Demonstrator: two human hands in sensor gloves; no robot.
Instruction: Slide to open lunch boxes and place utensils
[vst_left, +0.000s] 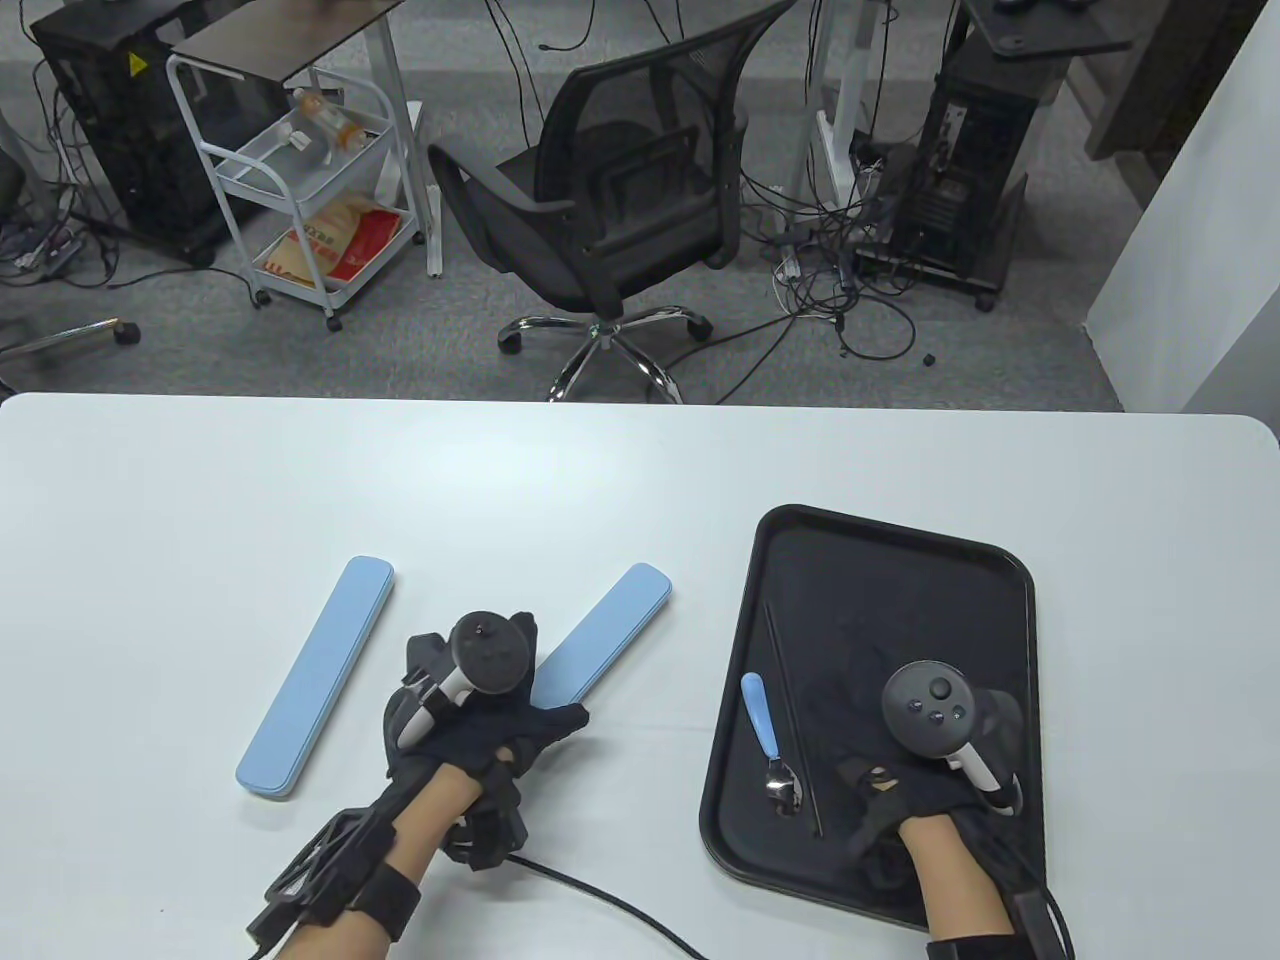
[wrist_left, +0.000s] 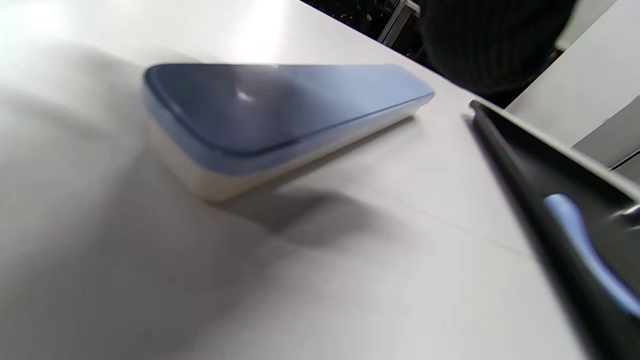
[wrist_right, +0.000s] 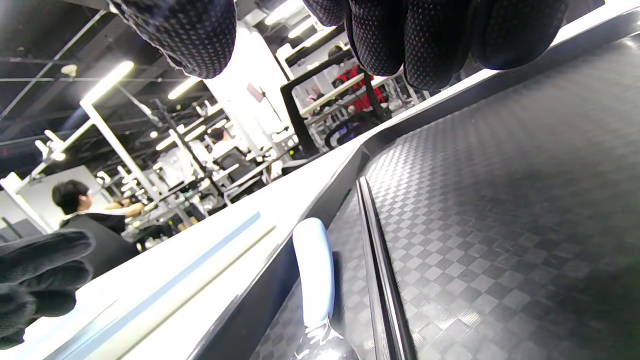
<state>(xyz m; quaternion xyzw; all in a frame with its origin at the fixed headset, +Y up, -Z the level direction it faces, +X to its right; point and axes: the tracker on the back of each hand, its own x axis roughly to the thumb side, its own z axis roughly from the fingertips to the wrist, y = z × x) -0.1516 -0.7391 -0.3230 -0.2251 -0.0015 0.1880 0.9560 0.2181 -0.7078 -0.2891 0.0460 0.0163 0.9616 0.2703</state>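
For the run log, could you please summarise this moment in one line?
left hand: over closed right blue plastic case | right hand: over black tray | blue-handled spoon, chopsticks: in tray

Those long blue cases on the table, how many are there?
2. One blue case lies on the white table left of the left hand. The second blue case lies slantwise between that hand and the black tray, its near end hidden under the hand.

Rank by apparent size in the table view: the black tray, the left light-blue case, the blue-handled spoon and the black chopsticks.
1. Black rectangular plastic tray
2. Left light-blue oblong case
3. Thin black chopsticks, longer than the spoon but very slim
4. Blue-handled metal spoon
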